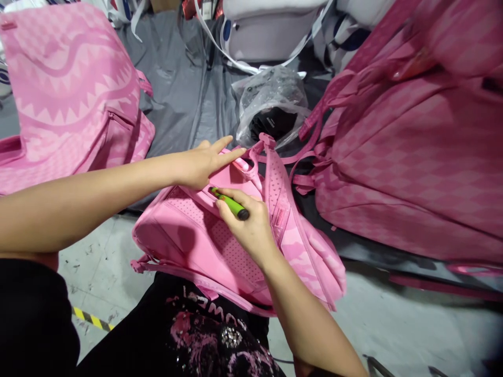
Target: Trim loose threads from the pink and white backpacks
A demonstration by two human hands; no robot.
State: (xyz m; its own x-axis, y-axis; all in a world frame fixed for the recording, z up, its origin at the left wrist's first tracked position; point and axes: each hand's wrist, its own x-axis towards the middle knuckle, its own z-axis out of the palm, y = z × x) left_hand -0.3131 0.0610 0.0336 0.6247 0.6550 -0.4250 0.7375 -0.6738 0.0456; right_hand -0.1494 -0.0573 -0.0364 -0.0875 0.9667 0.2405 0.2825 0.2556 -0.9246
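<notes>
A pink backpack (243, 256) with perforated padded panels lies in front of me, partly over the edge of the dark-covered work surface. My right hand (251, 222) is closed around a green marker-like stick with dark ends (234, 206), whose far end points at the fabric by my left hand. Across the upper part of the backpack rests my left hand (200, 163), its fingers stretched out and spread on the fabric. Just right of those fingers are the bag's pink strap and buckle (267, 140).
Another pink backpack with a toothed print (74, 89) stands at left. Stacked pink checkered backpacks (416, 173) fill the right side. Behind my hands sits a clear plastic bag (271, 97) with black items. White-grey bags (271, 34) line the back. Yellow-black tape (92, 318) marks the floor.
</notes>
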